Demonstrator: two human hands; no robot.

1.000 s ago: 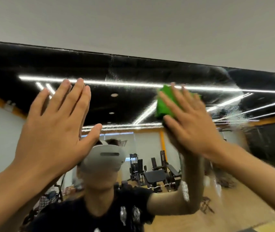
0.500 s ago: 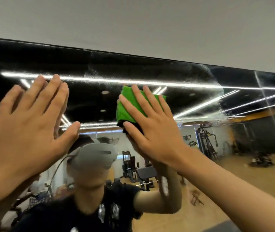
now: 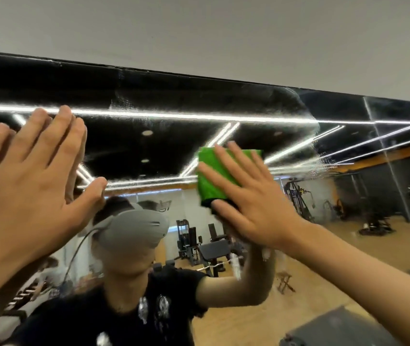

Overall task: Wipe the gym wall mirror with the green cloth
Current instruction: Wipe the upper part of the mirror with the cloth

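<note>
Pressed green cloth (image 3: 210,181) to mirror (image 3: 149,96) under flat right hand (image 3: 251,208), left hand (image 3: 29,176) spread, empty; likely needed even pressure, overlapping passes over smears (image 3: 320,158).

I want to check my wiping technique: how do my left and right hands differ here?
The right hand presses the green cloth against the gym wall mirror; the left hand holds nothing. The left hand reaches higher in the frame than the right hand. Both hands are open, fingers straight, palms toward the glass.
</note>
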